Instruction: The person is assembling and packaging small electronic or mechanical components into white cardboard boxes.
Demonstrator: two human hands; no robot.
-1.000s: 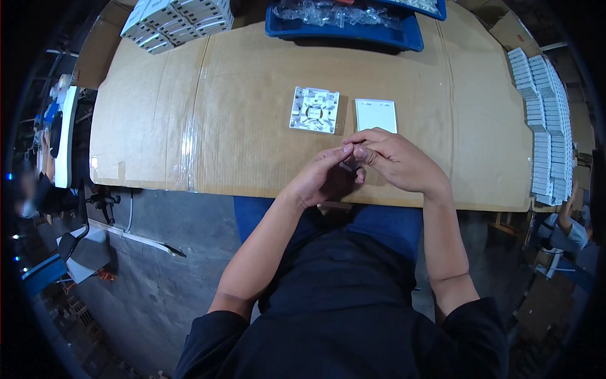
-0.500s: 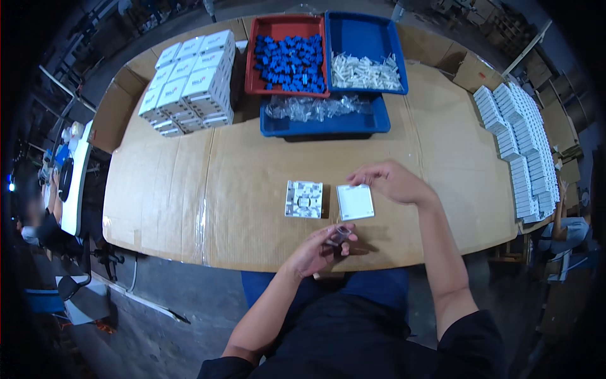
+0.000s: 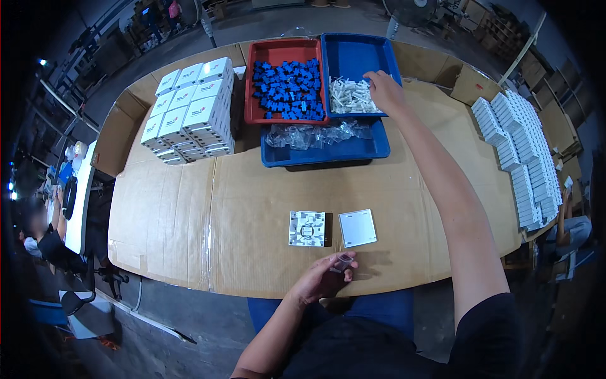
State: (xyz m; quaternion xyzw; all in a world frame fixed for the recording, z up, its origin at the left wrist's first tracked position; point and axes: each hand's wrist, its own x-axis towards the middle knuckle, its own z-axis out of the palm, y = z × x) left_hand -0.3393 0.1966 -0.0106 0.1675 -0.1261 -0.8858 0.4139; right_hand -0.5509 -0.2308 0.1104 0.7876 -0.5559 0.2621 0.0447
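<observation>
1. Cardboard [image 3: 252,189] covers the tabletop, with a taped seam at left and raised cardboard walls [image 3: 435,66] along the far side.
2. White slabs [image 3: 527,170] stand in tall rows at the right edge.
3. White boxes [image 3: 189,104] are stacked in a block at the far left.
4. Red tray [image 3: 284,48] and upper blue tray [image 3: 356,54] sit side by side at the back; lower blue tray [image 3: 325,158] is just in front, with clear plastic bits [image 3: 315,134] in it.
5. Right hand [image 3: 387,95] is at the upper blue tray's right side, fingers bent downward; whether they pinch anything, I cannot tell.
6. Left hand [image 3: 314,279] is near the table's near edge, fingers curled around a clear plastic piece [image 3: 341,263].
7. White square plate [image 3: 357,228] lies flat, just beyond the left hand.
8. White square base [image 3: 307,231], ring at its centre, lies left of the plate, apart from it.
9. Blue parts [image 3: 287,90] lie heaped in the red tray.
10. White pegs [image 3: 349,98] lie in the upper blue tray, beside the right fingertips.
</observation>
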